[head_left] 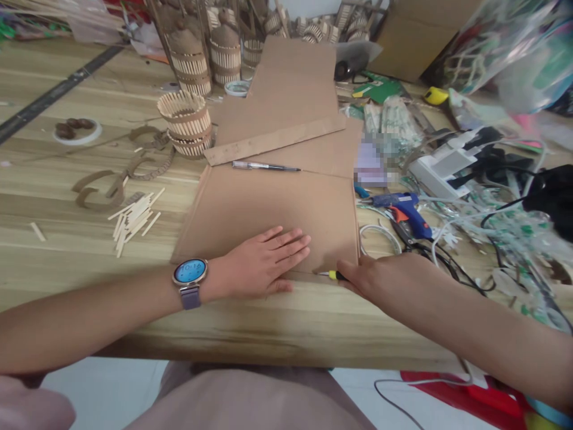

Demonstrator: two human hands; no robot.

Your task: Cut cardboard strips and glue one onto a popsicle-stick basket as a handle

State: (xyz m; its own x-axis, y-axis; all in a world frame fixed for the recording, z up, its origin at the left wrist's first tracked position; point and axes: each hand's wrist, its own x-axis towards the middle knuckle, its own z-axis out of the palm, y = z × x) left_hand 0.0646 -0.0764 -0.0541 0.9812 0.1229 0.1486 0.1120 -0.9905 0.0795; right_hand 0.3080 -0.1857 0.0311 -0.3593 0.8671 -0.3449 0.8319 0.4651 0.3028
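Note:
My left hand (pixel 268 263) lies flat with fingers stretched out on a large sheet of cardboard (pixel 268 209), near its front edge. On that wrist is a watch with a lit face. My right hand (pixel 364 275) is closed around a craft knife (pixel 332 275) with a yellow and black handle; its thin tip points left at the sheet's front right edge. Whether the tip touches the cardboard I cannot tell. Farther back on the sheet rest a pen (pixel 266 166) and a long cardboard strip (pixel 277 139).
Left of the sheet are loose wooden sticks (pixel 134 221), curved cardboard pieces (pixel 101 191) and a small stick basket (pixel 188 128). To the right, a blue glue gun (pixel 409 212), a white power strip (pixel 443 164) and tangled cables crowd the table. Several stick towers (pixel 188 63) stand behind.

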